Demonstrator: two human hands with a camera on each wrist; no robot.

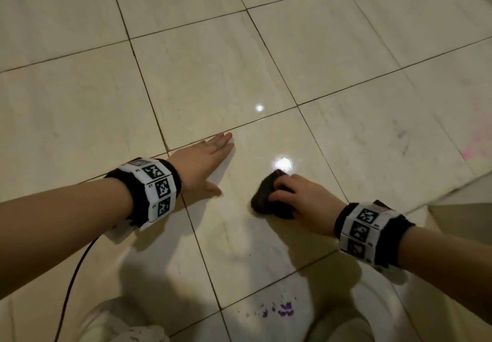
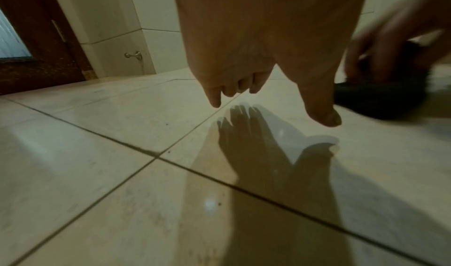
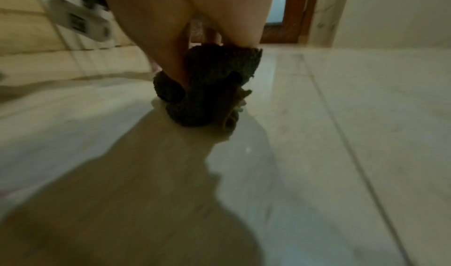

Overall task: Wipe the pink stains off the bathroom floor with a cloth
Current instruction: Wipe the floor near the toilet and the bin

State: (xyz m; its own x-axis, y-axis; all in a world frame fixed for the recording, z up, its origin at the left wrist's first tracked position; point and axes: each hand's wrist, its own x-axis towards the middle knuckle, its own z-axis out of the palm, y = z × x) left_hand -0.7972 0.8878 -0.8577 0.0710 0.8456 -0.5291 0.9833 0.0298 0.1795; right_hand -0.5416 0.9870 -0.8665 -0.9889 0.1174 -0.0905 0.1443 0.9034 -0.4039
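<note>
A dark bunched cloth (image 1: 269, 195) lies on the beige floor tiles, gripped by my right hand (image 1: 298, 195), whose fingers curl over it. In the right wrist view the cloth (image 3: 209, 88) presses against the floor under my fingers. My left hand (image 1: 213, 160) lies flat on the tile to the left of the cloth, fingers straight, thumb spread. In the left wrist view the left hand (image 2: 273, 104) hovers just over the tile, with the cloth (image 2: 380, 100) at the right. Purple-pink stain specks (image 1: 282, 311) sit near me. A pink smear (image 1: 476, 144) marks the far right tile.
Faint bluish streaks (image 1: 402, 139) lie on the tile right of the cloth. A dark cable (image 1: 77, 275) trails from my left wrist. A wooden door frame (image 2: 48, 38) and tiled wall (image 2: 114, 44) stand ahead. My pale-clothed knees (image 1: 117, 323) are at the bottom edge.
</note>
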